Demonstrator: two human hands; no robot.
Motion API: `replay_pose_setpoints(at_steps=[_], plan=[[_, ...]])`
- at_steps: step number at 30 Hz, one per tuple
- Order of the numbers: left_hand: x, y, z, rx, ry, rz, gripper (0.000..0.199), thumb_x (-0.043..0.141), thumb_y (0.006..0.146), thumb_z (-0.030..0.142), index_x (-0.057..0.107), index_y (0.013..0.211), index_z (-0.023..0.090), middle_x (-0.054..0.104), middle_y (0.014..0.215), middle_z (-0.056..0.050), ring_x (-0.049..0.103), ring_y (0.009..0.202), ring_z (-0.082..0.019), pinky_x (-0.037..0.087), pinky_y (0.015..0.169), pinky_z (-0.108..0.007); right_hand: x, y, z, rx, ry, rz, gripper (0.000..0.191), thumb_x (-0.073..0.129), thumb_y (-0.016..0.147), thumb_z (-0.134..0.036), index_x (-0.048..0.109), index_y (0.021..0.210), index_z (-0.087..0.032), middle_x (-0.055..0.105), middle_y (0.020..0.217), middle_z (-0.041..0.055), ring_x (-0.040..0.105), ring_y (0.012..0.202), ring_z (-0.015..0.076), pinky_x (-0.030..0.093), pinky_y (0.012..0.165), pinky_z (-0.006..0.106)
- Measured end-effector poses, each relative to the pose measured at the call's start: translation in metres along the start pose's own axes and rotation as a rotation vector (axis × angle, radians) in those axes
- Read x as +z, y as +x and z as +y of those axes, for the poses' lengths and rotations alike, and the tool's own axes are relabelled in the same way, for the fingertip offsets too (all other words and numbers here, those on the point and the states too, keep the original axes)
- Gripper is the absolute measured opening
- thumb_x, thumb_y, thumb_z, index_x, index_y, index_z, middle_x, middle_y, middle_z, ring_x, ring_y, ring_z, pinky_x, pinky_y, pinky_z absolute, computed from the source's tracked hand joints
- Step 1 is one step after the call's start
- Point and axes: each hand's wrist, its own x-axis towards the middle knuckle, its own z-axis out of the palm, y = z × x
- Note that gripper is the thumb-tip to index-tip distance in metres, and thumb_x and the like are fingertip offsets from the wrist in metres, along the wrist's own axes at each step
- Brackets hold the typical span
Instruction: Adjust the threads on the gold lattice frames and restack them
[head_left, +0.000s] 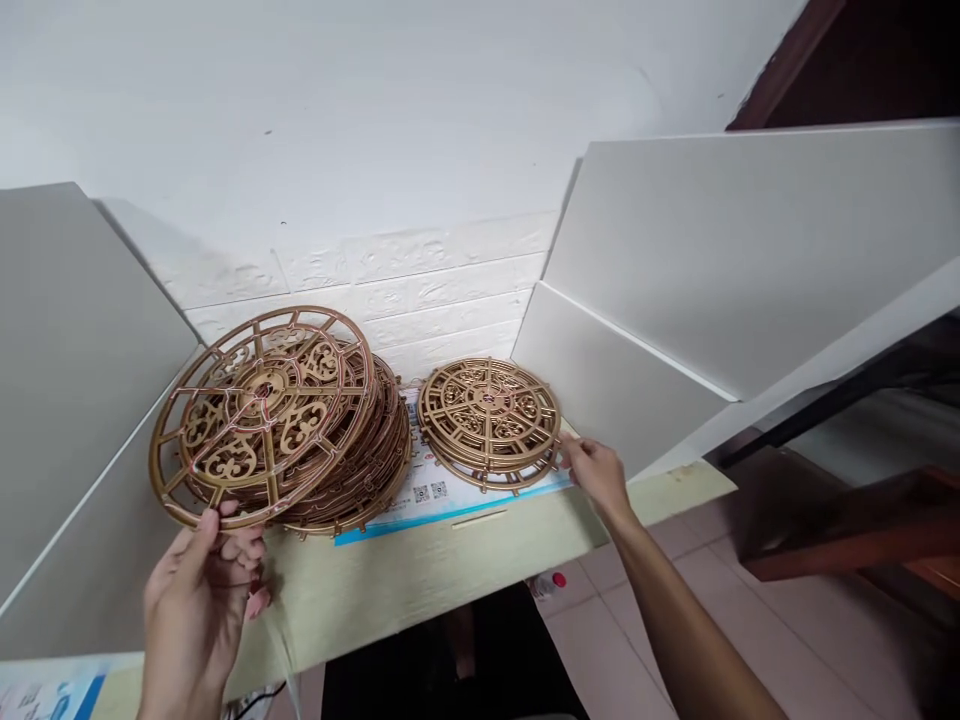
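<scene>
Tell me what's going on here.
One person is working with both bare hands. The left hand holds a gold-coloured openwork disc by its lower rim, tilted over a larger stack of similar discs. The right hand reaches to the edge of a smaller stack of discs, though contact is hard to tell. Both stacks sit on a printed sheet on a pale board, in front of a white brick-textured wall.
</scene>
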Motion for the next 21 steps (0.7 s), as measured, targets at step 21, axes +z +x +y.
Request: replay_pose_setpoints(at_steps=[21], plan=[[0.009,0.019,-0.003,0.039,0.149,0.064,0.024,0.058,0.086,0.024,0.068,0.067,0.014,0.065,0.053,-0.002,0.055,0.037,-0.009,0.047,0.036,-0.013,0.003,0.029,-0.016,0.074,-0.376,-0.031,0.046,0.060,0.080,-0.047,0.046,0.045,-0.019,0.037,0.042,-0.0051,0.038,0.049,0.0124,0.031,0.057,0.026]])
